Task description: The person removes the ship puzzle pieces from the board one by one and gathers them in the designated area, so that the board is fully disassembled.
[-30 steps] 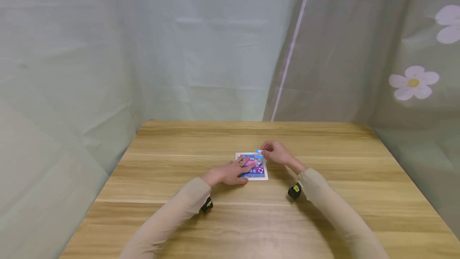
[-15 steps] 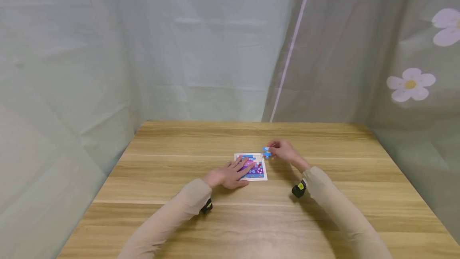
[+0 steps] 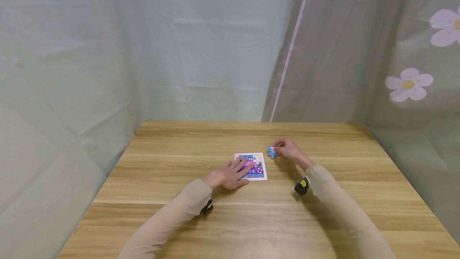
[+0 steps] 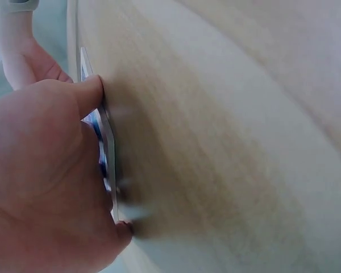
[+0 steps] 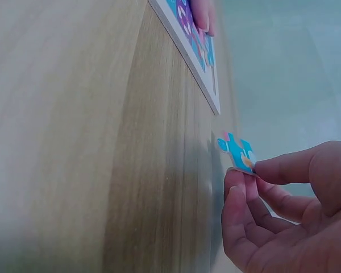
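Observation:
A jigsaw board (image 3: 265,172) with a white frame and a blue, purple and pink picture lies on the table in the head view. My left hand (image 3: 232,174) rests on it with fingers spread, covering the left part of the picture. The board's upper right corner shows a pale gap. Just right of the board, my right hand (image 3: 291,152) pinches a blue jigsaw piece (image 3: 272,152) between thumb and fingers. In the right wrist view the piece (image 5: 237,154) is held above the table, apart from the board's frame (image 5: 184,52).
The wooden table (image 3: 172,171) reaches back to a pale curtain (image 3: 215,51). A grey curtain with white flowers (image 3: 409,84) hangs on the right. Black cameras are strapped to the left wrist (image 3: 207,207) and right wrist (image 3: 302,186).
My right hand has drawn the jigsaw piece away from the board's upper right corner, to the right, baring the pale gap there. The left hand has stayed nearly still on the board.

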The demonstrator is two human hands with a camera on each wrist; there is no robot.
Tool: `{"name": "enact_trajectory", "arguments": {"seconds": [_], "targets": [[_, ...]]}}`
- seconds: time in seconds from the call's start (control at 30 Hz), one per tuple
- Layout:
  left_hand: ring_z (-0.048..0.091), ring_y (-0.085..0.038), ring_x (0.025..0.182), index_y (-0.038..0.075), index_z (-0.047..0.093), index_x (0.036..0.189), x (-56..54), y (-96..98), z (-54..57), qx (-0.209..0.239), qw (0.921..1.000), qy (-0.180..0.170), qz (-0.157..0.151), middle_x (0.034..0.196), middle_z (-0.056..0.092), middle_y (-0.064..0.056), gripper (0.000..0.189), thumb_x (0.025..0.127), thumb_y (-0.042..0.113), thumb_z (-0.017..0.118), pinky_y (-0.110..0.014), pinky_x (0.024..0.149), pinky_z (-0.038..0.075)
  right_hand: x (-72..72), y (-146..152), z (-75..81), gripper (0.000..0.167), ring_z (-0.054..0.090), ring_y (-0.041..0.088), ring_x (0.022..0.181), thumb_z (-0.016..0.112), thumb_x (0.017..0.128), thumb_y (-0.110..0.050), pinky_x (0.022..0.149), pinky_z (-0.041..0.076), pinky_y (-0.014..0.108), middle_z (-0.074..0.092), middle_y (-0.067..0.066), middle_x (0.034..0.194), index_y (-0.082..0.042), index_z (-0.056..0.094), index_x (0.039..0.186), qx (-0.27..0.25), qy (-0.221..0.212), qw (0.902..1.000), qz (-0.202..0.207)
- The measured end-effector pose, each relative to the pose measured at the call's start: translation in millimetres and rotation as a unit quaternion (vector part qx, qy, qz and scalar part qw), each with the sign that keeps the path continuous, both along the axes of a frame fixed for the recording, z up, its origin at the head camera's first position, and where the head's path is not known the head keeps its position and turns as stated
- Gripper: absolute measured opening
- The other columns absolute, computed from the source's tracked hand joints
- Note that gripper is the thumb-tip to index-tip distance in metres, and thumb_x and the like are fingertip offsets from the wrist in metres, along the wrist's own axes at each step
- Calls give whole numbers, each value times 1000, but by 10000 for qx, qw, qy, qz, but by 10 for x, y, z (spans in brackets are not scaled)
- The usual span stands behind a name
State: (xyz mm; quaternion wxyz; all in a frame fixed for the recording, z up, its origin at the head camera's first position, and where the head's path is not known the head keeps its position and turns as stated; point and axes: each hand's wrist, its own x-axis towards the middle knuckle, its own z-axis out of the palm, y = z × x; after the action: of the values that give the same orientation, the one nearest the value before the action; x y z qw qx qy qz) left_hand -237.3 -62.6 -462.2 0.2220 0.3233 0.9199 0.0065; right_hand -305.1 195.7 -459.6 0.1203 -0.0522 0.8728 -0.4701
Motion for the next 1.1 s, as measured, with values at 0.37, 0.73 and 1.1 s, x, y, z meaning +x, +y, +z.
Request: {"name": "enact_trajectory", "arguments": {"seconds": [0.37,0.73,1.1], "targets": [[-6,-28,151,26,5,157,-61,-48,-49,532,9982,22,-268,164,-4,-9,62,104,45,31,-54,121,13,-59,8,-49,17,56,12,65,58,93,-5,57,47,20,63,8,80,6,62,105,230,15,9997,-124],[-4,-30,151,26,7,157,-32,-71,-31,499,9985,-8,-207,164,-2,-12,61,104,42,33,-52,121,14,-58,-47,-81,15,60,16,75,70,84,-8,59,45,20,69,16,91,3,66,93,904,646,9938,-61],[4,-34,151,19,11,157,34,-62,64,568,9983,19,-90,163,3,-18,60,105,36,35,-47,122,17,-62,-54,-76,17,63,22,81,70,85,-8,61,48,22,69,21,94,5,66,94,1001,850,9913,-36]]}}
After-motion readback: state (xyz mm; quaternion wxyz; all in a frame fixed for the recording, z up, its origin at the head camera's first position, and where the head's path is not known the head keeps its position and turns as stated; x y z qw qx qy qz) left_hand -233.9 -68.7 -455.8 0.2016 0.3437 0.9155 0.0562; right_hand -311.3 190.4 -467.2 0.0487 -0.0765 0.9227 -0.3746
